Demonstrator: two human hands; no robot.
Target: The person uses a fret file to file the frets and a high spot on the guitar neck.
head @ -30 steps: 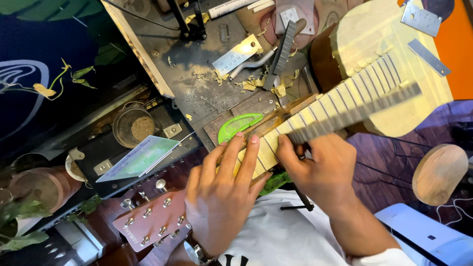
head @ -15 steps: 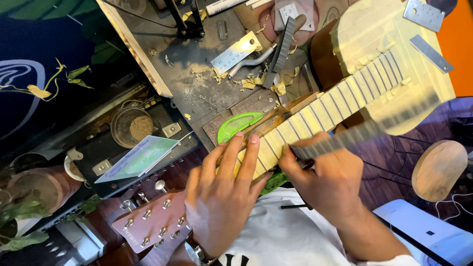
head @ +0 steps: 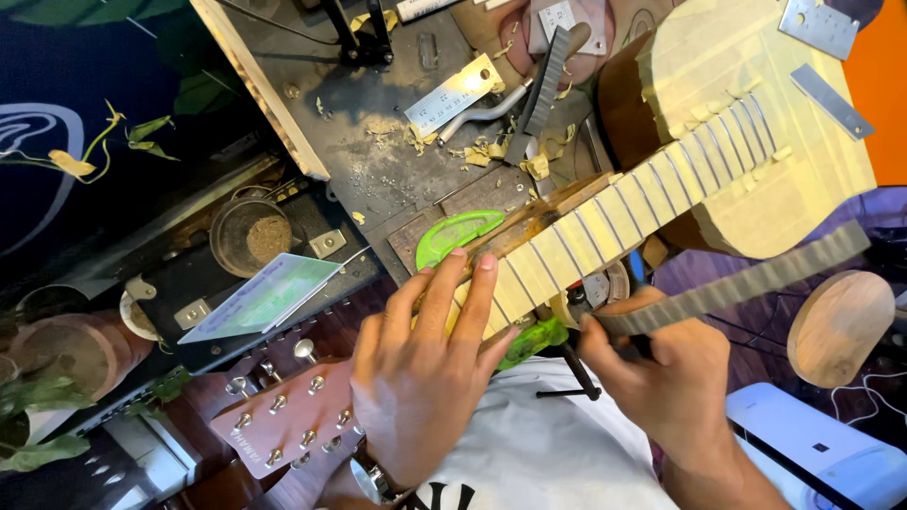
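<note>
A guitar lies across the bench. Its taped, pale fretboard (head: 605,222) runs from the body (head: 756,123) down to the brown headstock (head: 283,416) with metal tuners. My left hand (head: 416,378) lies flat on the fretboard near the headstock end, fingers spread and pressing down, over a green neck rest (head: 453,231). My right hand (head: 666,378) grips one end of a long grey file (head: 756,279). The file sticks out to the right, below the neck and off the frets.
On the dark bench beyond the neck lie a steel ruler (head: 452,94), a second file (head: 539,94) and wood shavings. Metal plates (head: 812,24) rest on the guitar body. A round wooden disc (head: 841,326), a white device (head: 822,444), a dusty cup (head: 250,236) and a card (head: 260,297) surround me.
The file lay along the frets a second ago. My right hand has drawn it off the neck, down and to the right. My left hand has stayed pressed on the fretboard.
</note>
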